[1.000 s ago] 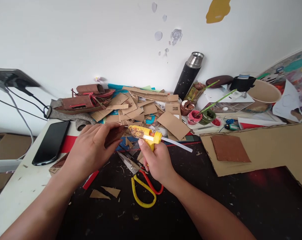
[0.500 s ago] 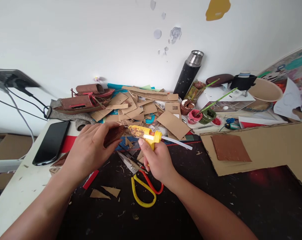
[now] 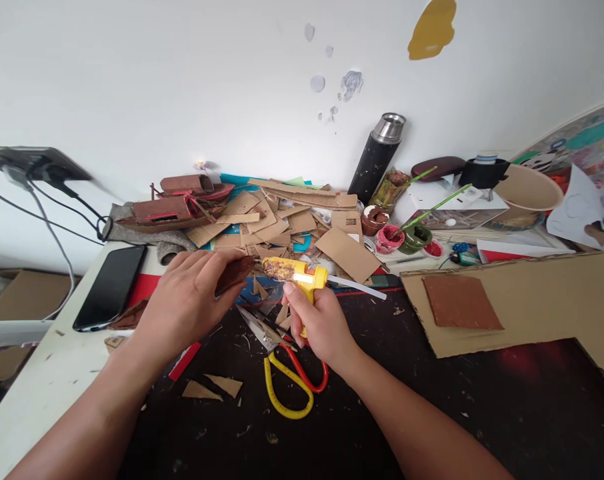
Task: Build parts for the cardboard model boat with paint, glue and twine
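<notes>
Between the thumb and fingers of my left hand (image 3: pixel 192 300) is a brown-painted cardboard piece (image 3: pixel 233 275), mostly hidden by the hand. My right hand (image 3: pixel 319 323) is wrapped round the handle of a yellow glue gun (image 3: pixel 295 272). The gun's nozzle points left, at or very near the edge of the brown piece; I cannot tell whether they touch. A white glue stick (image 3: pixel 359 287) sticks out of the gun's back end. Below the gun lie scissors (image 3: pixel 285 367) with one yellow and one red handle loop.
Cardboard scraps (image 3: pixel 277 220) are heaped at the back, beside brown model boats (image 3: pixel 167 207). Open paint pots (image 3: pixel 389 238) stand before a black flask (image 3: pixel 379 157). At left lies a phone (image 3: pixel 109 287); at right, a cardboard sheet (image 3: pixel 547 293) bears a brown square (image 3: pixel 462 302).
The camera view has shifted slightly, so everything sits a little lower in the picture. Both hands keep their holds, with the glue gun's nozzle still at the brown piece.
</notes>
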`<move>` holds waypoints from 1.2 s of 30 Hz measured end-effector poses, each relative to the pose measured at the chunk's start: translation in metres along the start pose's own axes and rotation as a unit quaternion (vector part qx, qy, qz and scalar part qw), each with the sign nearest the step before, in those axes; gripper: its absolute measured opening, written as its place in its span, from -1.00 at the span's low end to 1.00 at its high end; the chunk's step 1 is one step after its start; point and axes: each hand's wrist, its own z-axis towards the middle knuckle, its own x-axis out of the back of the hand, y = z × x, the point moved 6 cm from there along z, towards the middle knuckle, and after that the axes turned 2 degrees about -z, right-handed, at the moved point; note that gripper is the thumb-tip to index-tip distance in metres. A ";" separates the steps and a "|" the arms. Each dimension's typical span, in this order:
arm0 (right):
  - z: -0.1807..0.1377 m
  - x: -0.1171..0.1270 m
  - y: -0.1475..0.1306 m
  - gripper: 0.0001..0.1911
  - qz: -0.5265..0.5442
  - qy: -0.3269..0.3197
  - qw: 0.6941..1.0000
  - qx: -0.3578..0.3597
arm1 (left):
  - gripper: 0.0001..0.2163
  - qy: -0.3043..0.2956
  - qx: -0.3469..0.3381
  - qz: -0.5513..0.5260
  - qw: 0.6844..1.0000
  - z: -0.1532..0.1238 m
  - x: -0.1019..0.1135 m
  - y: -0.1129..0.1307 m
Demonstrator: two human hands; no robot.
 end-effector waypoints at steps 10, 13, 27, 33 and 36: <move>-0.004 0.002 -0.003 -0.31 0.008 0.012 1.000 0.013 | -0.72 0.011 0.004 0.017 1.000 0.001 0.005 0.000; -0.003 0.004 -0.005 -0.32 0.015 0.014 1.000 0.021 | -0.72 0.008 -0.004 0.013 1.000 0.001 0.004 0.001; -0.004 0.004 -0.004 -0.38 0.011 0.011 1.000 0.018 | -0.75 0.008 -0.025 0.023 0.999 0.002 0.004 0.008; -0.004 0.004 -0.002 -0.39 0.004 0.009 1.000 0.019 | -0.73 0.005 -0.011 0.007 1.000 0.002 0.003 0.005; -0.003 0.004 -0.002 -0.40 -0.006 0.008 1.000 0.021 | -0.71 0.005 -0.001 -0.003 1.000 0.002 0.002 0.004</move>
